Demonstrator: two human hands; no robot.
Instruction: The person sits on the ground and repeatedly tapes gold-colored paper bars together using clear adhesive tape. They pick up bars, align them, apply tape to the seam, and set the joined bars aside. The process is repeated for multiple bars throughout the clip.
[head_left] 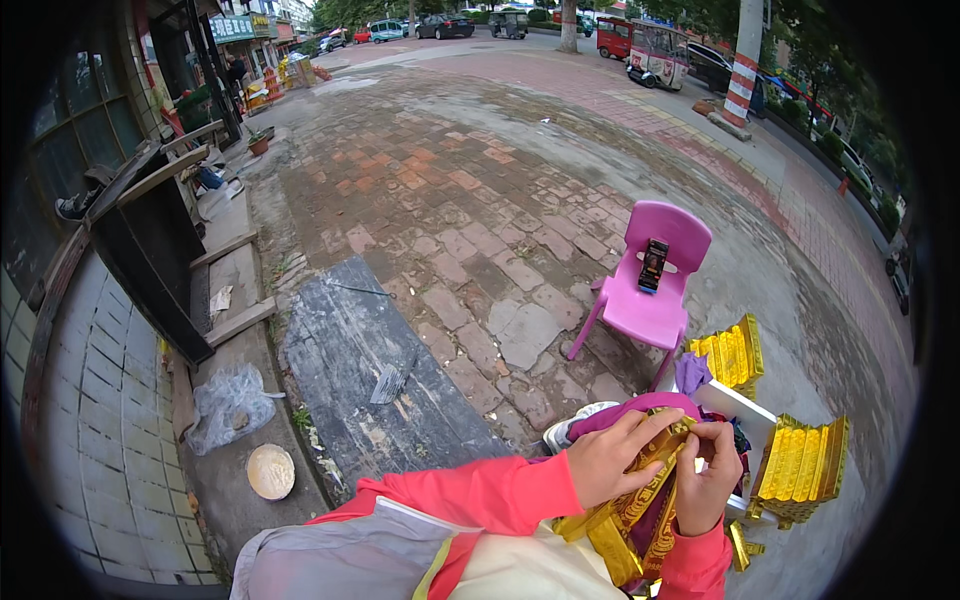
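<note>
Over my lap, my left hand [622,458] is closed around the upper part of a gold foil paper strip [650,492] with an embossed pattern. Fingers of my right hand [708,475] pinch the strip's top end from the other side, so both hands meet there. More gold foil paper pieces [612,545] lie on my lap beneath the hands, partly covered by them. To the right stands a stack of folded gold paper bars [802,462], with a second stack [730,356] farther off. A few small gold pieces [740,548] rest by my right forearm.
A pink plastic chair [640,308] ahead carries a phone [653,266]. A white box edge [748,415] sits beside my right hand. Left are a dark worn board [380,370], a bowl of pale paste [270,471] and a clear plastic bag [230,408].
</note>
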